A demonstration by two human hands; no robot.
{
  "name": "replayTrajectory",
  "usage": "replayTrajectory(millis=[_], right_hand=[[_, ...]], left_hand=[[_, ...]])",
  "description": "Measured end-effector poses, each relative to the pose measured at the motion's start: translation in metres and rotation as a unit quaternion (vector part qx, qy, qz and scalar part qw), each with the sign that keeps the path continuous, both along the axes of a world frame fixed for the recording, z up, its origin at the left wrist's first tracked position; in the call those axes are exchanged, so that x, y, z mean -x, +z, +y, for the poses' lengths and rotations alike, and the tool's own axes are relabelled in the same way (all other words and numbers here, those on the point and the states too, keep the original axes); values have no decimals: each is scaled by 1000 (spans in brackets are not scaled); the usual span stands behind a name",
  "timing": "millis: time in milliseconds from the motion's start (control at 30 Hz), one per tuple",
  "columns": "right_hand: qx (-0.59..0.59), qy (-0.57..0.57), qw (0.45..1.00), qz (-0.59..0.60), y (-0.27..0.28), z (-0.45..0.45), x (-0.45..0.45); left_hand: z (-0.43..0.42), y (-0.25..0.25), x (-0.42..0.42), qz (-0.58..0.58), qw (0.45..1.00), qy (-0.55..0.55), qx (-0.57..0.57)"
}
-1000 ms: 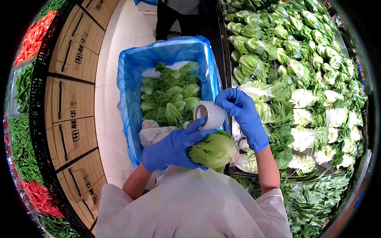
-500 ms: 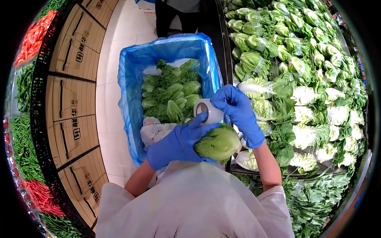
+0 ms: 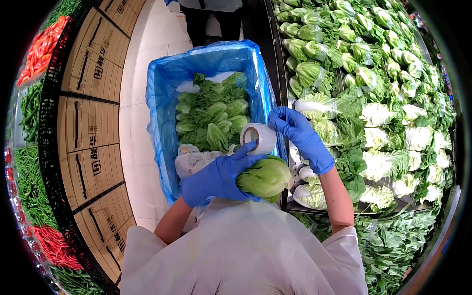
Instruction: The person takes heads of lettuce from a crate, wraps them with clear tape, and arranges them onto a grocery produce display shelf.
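Observation:
My left hand (image 3: 216,176), in a blue glove, is wrapped round a head of lettuce (image 3: 264,178) close to my chest. The same hand also steadies a roll of clear tape (image 3: 260,138), which sits just above the lettuce with its brown core facing left. My right hand (image 3: 295,132), gloved too, has its fingertips pinched together at the right edge of the roll, seemingly at the tape's free end; the thin film is hard to make out. Behind the roll stands a crate lined with blue plastic (image 3: 160,108), holding several lettuces (image 3: 214,113).
A sloped display (image 3: 286,93) of leafy greens and wrapped cabbages (image 3: 388,162) runs along my right. Brown cartons (image 3: 91,123) line the left, beside red peppers (image 3: 43,46) and green chillies (image 3: 30,169). Another person (image 3: 211,22) stands beyond the crate. Crumpled white paper (image 3: 194,163) lies in the crate's near end.
My right hand has shifted slightly right, away from the roll's face. The lettuce in my left hand has moved a little left and turned slightly. The person beyond the crate has shifted.

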State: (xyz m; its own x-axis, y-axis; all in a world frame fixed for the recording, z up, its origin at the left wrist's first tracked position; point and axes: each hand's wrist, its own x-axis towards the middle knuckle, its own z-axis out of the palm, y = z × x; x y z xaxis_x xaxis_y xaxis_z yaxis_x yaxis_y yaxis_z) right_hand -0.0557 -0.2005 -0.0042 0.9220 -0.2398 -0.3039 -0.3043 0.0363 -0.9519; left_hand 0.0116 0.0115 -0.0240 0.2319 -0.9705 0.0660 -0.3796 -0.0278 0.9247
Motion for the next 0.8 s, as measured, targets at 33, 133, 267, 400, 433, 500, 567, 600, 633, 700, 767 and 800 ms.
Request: replayTrajectory(millis=[33,133,267,400,433,500,567,600,633,700,767,800], right_hand=[[-6,7,1000,-5,1,-2,-1],[9,44,999,-6,6,-8,-6],[6,103,994,31,2,-14,-8],[-139,21,990,22,-5,-9,-4],[-208,-13,978,1,-13,-10,-1],[-274,-47,960,-19,-19,-10,1],[-348,-48,933,-80,-20,-7,0],[-348,-48,933,-80,-23,-4,1],[-304,-155,935,-102,-28,-1,3],[-255,-258,924,-121,-44,2,14],[-219,-108,967,-65,-61,1,36],[-210,-128,969,-8,-51,16,39]], left_hand=[[0,1,-1,27,1000,-8,-10],[2,7,-4,63,996,-47,-32],[3,9,-6,91,992,-75,-49],[10,-1,-5,133,988,-71,-42],[11,-2,-5,167,984,-63,-16],[13,-10,-3,173,983,-58,-17],[14,-11,-1,178,982,-53,-17],[13,-9,0,173,984,-32,-26],[11,-8,1,169,985,-12,-34],[6,-8,2,155,987,-6,-37],[4,-9,4,142,989,2,-42],[3,-12,5,124,991,-3,-43]])
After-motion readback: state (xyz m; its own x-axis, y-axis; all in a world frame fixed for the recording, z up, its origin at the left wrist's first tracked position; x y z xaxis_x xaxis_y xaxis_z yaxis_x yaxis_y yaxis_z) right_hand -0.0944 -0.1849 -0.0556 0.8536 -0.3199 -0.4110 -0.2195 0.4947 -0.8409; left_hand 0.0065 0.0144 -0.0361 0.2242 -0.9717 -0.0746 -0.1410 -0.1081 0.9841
